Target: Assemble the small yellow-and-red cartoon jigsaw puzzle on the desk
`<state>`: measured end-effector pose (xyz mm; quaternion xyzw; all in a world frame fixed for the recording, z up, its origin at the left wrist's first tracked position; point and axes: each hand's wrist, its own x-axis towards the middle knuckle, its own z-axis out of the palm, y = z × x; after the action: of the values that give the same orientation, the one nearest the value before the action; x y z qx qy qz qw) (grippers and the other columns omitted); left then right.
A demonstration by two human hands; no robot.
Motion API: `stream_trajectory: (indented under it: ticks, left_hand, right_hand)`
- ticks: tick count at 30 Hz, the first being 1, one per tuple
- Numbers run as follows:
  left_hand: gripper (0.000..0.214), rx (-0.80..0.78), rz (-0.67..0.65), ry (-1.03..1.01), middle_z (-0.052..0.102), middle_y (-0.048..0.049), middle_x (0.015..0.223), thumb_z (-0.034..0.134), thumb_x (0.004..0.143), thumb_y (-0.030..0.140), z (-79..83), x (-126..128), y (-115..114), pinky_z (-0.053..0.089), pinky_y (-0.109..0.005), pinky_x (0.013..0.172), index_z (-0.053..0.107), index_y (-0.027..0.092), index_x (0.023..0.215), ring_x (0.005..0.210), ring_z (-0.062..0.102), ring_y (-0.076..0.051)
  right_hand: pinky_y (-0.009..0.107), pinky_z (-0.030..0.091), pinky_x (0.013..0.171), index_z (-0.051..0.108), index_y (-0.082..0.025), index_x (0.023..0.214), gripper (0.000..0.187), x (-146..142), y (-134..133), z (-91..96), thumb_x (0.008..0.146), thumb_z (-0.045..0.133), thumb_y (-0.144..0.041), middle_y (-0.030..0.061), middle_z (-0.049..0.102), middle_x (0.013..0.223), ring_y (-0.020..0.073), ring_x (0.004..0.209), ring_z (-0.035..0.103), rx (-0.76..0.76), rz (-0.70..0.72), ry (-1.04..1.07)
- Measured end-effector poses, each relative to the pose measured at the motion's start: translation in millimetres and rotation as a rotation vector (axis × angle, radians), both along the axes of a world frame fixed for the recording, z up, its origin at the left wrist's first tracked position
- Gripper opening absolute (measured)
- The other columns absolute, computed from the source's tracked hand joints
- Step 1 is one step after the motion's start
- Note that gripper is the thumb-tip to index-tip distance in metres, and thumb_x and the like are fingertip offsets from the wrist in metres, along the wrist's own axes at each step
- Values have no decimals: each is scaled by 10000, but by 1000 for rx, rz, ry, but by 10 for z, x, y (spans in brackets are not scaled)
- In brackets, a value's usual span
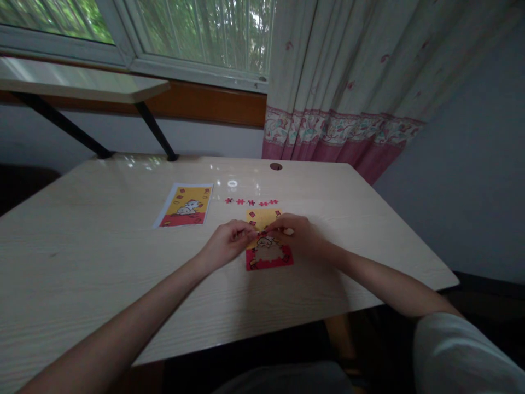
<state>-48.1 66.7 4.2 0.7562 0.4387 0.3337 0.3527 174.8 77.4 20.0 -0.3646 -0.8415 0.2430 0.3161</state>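
Note:
A partly assembled jigsaw puzzle (269,264), yellow above and red below with a white animal, lies on the table under my hands. Bare wood shows through a gap in its red lower part. Over its middle, my left hand (232,241) and my right hand (297,232) meet fingertip to fingertip, both pinching a small dark red puzzle piece (262,233). Fingers partly cover that piece and some of the picture. Beyond the puzzle, several loose red pieces (240,202) form a row.
A printed reference picture (186,207) of the same scene lies left of the puzzle on the light wooden table (102,262). A round cable hole (276,166) is near the back edge. A raised shelf (98,87) stands at back left; a curtain (328,82) hangs behind.

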Motion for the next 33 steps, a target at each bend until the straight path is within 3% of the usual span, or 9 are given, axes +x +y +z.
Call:
stream_trajectory:
  ticks: [4,7,13,18,26,33]
  left_hand:
    - [284,12,-31,39,649,-50,779,490,863,383,24,6,-11,461,-297,658,658,164,797,727,572,-158]
    - [253,89,-61,94,655,-48,794,495,870,358,87,-51,-1,459,-313,690,669,179,824,758,572,-168]
    - [193,337,-218,308,641,-57,896,489,871,229,176,-260,61,444,-338,801,677,197,901,886,546,-189]
    - [190,356,-317,419,615,-52,886,501,861,200,116,-264,63,438,-324,792,689,208,892,893,528,-191]
    - [226,384,-322,439,597,-70,859,468,875,200,131,-212,22,440,-322,773,688,182,926,881,516,-201]
    - [281,398,-391,481,558,-73,874,461,866,183,142,-144,-55,441,-315,754,699,221,1009,872,499,-207]
  right_hand:
    - [275,485,746,669,-181,867,134,5,-14,-86,881,565,-265,60,663,858,140,811,590,182,3,-75]
    - [291,479,782,654,-175,878,136,20,-34,-144,893,533,-236,75,652,881,157,864,580,231,13,-153]
    - [261,455,746,653,-177,832,71,36,-124,-174,849,586,-194,47,643,814,149,811,570,128,45,-247]
    - [271,431,787,659,-194,845,82,47,-99,-166,858,579,-202,34,655,811,152,844,572,113,84,-312]
    - [246,422,693,659,-177,814,53,247,-16,19,829,623,-213,28,639,761,127,736,556,66,46,-312]
    - [256,430,736,669,-203,820,64,211,-163,-173,838,613,-228,28,643,812,132,790,572,98,66,-270]
